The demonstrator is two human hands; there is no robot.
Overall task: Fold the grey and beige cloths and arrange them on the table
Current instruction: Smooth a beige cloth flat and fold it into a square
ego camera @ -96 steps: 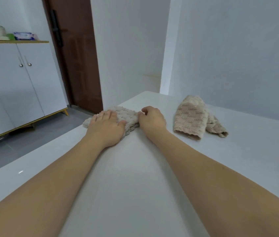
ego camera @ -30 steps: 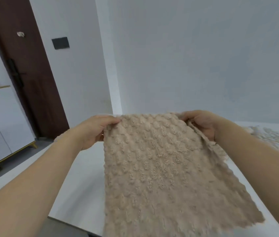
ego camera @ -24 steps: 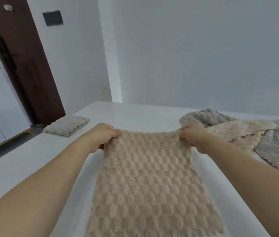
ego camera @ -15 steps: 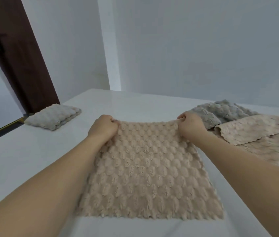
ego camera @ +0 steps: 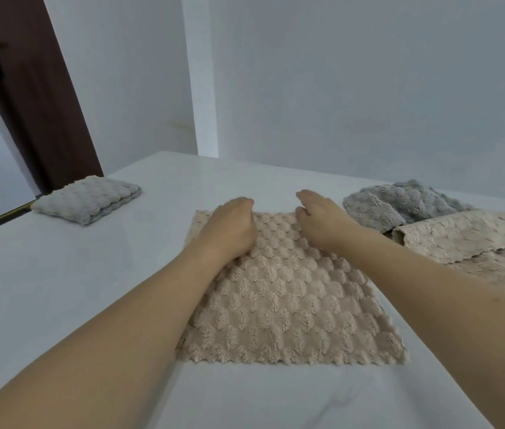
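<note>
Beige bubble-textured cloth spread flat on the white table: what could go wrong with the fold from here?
The beige bubble-textured cloth may bunch up, since both the left hand and right hand sit near its far edge, leaving the near edge free. Its right side lies close to the unfolded pile of grey and beige cloths, so a fold could snag them.

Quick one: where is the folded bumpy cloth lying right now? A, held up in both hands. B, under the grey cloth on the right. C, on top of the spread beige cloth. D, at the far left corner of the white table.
D: the folded bumpy cloth lies alone at the white table's far left corner, apart from both hands and the other cloths.
</note>
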